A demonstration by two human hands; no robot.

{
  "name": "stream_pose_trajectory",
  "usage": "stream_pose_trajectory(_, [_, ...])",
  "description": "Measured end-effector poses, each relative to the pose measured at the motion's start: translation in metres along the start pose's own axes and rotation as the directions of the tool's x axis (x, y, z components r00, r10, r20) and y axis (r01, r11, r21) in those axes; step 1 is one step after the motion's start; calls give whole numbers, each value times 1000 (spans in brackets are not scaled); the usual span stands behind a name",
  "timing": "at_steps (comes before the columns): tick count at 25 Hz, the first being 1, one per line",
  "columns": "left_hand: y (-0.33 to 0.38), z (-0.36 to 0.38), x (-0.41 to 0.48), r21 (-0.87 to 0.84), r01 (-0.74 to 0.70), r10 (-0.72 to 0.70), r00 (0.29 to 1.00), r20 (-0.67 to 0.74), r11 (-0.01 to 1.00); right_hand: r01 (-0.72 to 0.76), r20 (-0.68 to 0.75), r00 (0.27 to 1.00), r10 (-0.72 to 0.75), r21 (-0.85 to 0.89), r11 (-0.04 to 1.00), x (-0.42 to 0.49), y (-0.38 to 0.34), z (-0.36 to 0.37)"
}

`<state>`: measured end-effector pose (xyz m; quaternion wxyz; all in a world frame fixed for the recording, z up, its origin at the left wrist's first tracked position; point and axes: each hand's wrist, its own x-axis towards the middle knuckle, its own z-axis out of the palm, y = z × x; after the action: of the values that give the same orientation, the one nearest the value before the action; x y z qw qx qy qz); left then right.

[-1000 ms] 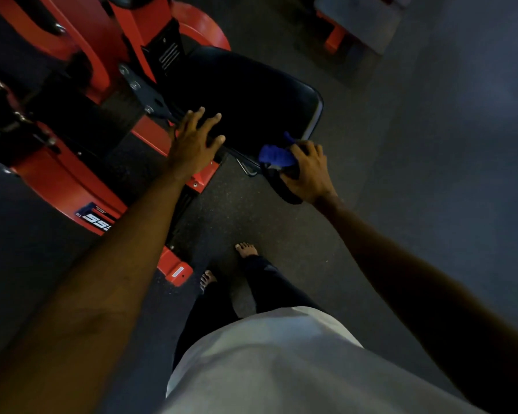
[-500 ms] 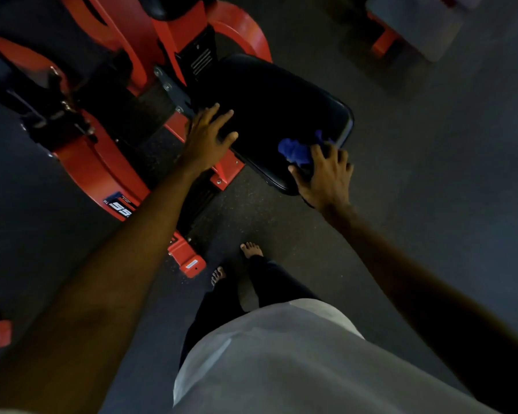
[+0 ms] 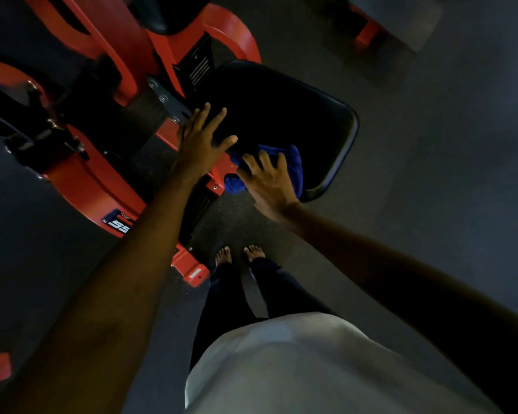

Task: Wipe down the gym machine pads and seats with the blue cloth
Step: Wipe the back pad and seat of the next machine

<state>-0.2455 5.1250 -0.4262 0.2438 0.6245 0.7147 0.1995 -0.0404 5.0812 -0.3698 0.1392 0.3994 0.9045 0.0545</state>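
A black padded seat [image 3: 305,115] belongs to a red gym machine [image 3: 108,49] at the upper left. The blue cloth [image 3: 295,162] lies bunched on the seat's near left corner. My right hand [image 3: 269,183] presses on the cloth with its fingers spread and nearly straight. My left hand [image 3: 202,138] rests flat at the seat's left edge, fingers spread, close beside the cloth. Part of the cloth hangs over the seat's edge below my right hand.
The red frame's base and foot plate [image 3: 192,270] sit just left of my bare feet [image 3: 240,253]. A black back pad [image 3: 165,13] shows at the top. Another machine [image 3: 389,22] stands at the upper right. Dark rubber floor spreads to the right.
My right hand slid the cloth left along the seat's near edge, toward my left hand. The fingers have spread flatter over the cloth. My left hand stayed at the seat's left side.
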Motion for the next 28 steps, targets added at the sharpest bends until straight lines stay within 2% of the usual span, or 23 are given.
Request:
stream_pose_trajectory(2, [-2,0,1,-2,-10,10,1000,-12,1000,62,-20,998,-61,26,998,1,12,-3])
stream_pose_trajectory(4, [4,2,-1,-35,17,-17,1000,6,999,65,-84,995,-52,152,986,-18,42,-3])
stream_pose_trajectory(7, [23,7,-9,-86,89,-87,996,32,992,-159,-113,972,206,326,932,-56,89,5])
stream_pose_trajectory(10, [33,7,-15,-92,124,-120,991,55,988,-437,28,876,481,468,768,-64,110,13])
stream_pose_trajectory(15, [50,18,-26,-100,197,-192,980,61,975,-598,107,754,648,520,610,-15,130,-2])
stream_pose_trajectory(17, [56,20,-32,-122,215,-211,976,49,969,-602,104,748,656,524,603,-14,126,-3])
stream_pose_trajectory(20, [62,21,-34,-155,240,-234,971,57,958,-461,62,870,490,459,760,-41,114,3])
stream_pose_trajectory(21, [64,20,-34,-154,249,-242,968,66,956,-430,56,888,457,456,779,-42,119,5])
stream_pose_trajectory(24, [67,16,-30,-112,254,-245,965,93,961,-483,31,848,528,454,749,-14,150,7])
stream_pose_trajectory(28, [81,17,-34,-133,308,-296,949,105,942,-568,73,790,609,461,682,22,173,3])
